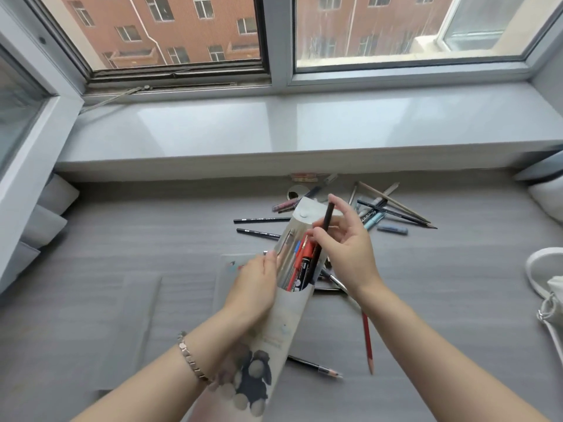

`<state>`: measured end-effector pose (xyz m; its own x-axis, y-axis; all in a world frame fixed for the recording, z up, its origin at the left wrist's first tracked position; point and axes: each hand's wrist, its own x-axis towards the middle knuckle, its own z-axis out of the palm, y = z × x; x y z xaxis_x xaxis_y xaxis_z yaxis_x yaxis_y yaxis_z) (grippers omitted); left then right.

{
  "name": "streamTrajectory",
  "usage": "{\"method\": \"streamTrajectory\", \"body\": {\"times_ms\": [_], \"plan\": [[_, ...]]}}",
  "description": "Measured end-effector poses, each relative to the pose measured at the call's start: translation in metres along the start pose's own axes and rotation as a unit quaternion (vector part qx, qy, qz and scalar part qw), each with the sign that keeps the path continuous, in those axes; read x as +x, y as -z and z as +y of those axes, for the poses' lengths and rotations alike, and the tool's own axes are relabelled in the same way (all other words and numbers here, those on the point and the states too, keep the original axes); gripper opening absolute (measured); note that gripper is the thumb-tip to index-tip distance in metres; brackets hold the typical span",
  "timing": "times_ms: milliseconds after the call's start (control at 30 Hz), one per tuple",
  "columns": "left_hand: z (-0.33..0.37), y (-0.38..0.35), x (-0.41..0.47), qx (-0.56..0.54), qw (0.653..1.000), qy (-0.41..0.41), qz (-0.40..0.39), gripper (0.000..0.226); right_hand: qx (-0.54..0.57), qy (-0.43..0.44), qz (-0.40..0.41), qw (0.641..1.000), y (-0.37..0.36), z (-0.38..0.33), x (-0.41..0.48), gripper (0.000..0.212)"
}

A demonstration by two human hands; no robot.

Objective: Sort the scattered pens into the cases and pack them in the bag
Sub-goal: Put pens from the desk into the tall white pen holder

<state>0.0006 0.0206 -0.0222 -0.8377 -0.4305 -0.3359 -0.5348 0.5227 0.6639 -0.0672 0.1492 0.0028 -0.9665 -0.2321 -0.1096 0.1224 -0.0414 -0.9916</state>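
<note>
My left hand [254, 284] grips the side of a long pale pen case [283, 327] with a clear window and an open flap, held tilted above the grey surface. Several pens show inside it, among them a red marker [303, 264]. My right hand [347, 251] pinches a black pencil [325, 222] whose lower end dips into the case's mouth. Loose pens and pencils [387, 210] lie scattered behind the case. Two black pencils [260, 220] lie to its left. A red pencil [367, 341] and a dark pen [316, 367] lie to the right of the case.
A white bag [548, 287] sits at the right edge. A flat clear case [228, 269] lies under my left hand. A small roll of tape [296, 191] and an eraser [393, 229] rest among the pens. A wide windowsill [274, 129] runs behind.
</note>
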Motion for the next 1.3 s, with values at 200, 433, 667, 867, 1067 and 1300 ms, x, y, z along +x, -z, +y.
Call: {"method": "streamTrajectory", "body": {"times_ms": [200, 433, 667, 867, 1067, 1300], "plan": [[0.002, 0.003, 0.004, -0.02, 1.0, 0.009, 0.016, 0.048, -0.353, 0.164, -0.099, 0.916, 0.014, 0.013, -0.005, 0.043], [-0.014, 0.004, 0.008, -0.014, 0.999, 0.0, 0.029, 0.051, -0.398, 0.146, -0.093, 0.901, 0.039, 0.018, -0.008, 0.033], [-0.037, 0.015, 0.015, 0.007, 0.997, 0.05, 0.059, 0.052, -0.53, -0.07, -0.079, 0.841, 0.06, 0.066, 0.002, 0.023], [-0.047, 0.023, 0.016, 0.007, 0.996, 0.055, 0.071, 0.051, -0.644, -0.052, -0.148, 0.749, 0.036, 0.085, 0.004, 0.023], [-0.055, 0.029, 0.018, -0.001, 0.995, 0.053, 0.08, 0.051, -0.51, -0.09, -0.096, 0.85, 0.041, 0.068, 0.008, 0.01], [-0.058, 0.029, 0.026, -0.002, 0.996, 0.046, 0.074, 0.048, -0.487, -0.15, -0.025, 0.86, 0.039, 0.067, 0.027, 0.025]]}}
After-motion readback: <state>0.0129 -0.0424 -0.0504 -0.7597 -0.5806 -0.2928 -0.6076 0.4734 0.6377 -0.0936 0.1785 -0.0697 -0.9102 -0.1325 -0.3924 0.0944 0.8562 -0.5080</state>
